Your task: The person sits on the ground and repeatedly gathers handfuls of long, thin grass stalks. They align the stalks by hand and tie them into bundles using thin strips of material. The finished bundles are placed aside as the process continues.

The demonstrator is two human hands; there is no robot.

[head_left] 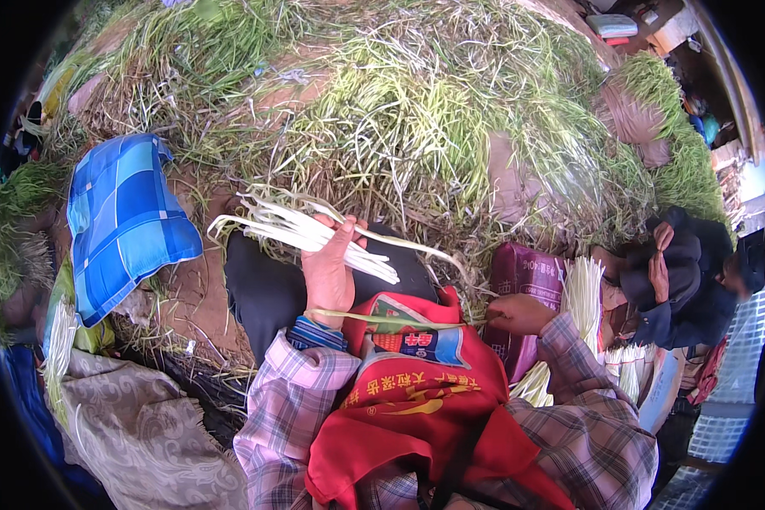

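A bunch of peeled white vegetable stalks (303, 229), perhaps garlic chives or shoots, lies in my left hand (333, 261), whose fingers are closed around it above my dark trouser leg. One longer, yellowish stalk with a rooty end (443, 254) sticks out to the right of that hand. My right hand (519, 313) is curled beside a purple printed sack (528, 280); a thin pale strand (389, 319) runs from near its fingertips across my red apron (421, 408) to my left wrist. Whether the right fingers grip the strand cannot be made out.
Heaped green and pale stalks (395, 121) cover the ground ahead. A blue checked cushion (127, 223) stands at left, above a patterned grey cloth (140, 427). White stalk bundles (581, 299) stand at right, near another person in dark clothes (682, 274).
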